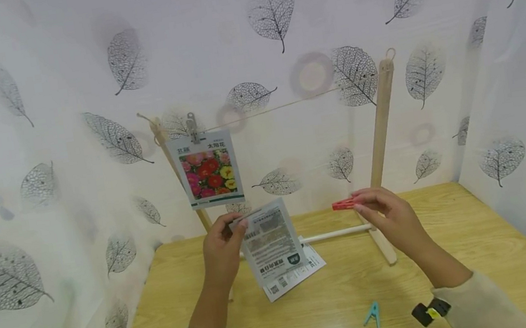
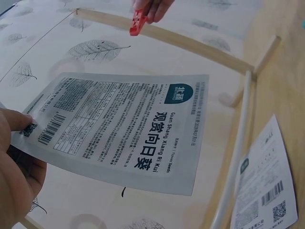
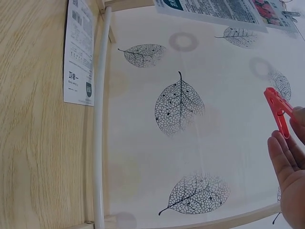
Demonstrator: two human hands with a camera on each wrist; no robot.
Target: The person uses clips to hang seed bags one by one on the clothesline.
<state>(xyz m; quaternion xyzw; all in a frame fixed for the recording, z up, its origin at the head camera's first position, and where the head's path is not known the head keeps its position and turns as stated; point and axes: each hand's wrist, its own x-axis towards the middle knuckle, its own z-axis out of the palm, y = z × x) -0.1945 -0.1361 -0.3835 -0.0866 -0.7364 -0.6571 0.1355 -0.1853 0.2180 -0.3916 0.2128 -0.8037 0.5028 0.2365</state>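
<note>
My left hand [image 1: 221, 248] pinches a seed packet [image 1: 274, 243] by its upper corner, with the printed back side toward me. In the left wrist view the packet [image 2: 119, 129] shows a barcode and a green logo. My right hand [image 1: 389, 216] holds a red clothespin [image 1: 344, 204] between thumb and fingers, to the right of the packet. The red clothespin [image 3: 280, 109] also shows in the right wrist view. Another seed packet [image 1: 211, 168], with a flower picture, hangs from the string [image 1: 275, 108] by a metal clip [image 1: 193, 129].
Two wooden posts [image 1: 380, 119] carry the string, with a white rod [image 1: 335, 233] low between them. A second white packet [image 1: 314, 260] lies on the table [image 1: 461, 248] behind the held one. A blue clothespin [image 1: 373, 316] lies near the front. Leaf-patterned curtains [image 1: 272, 11] surround the table.
</note>
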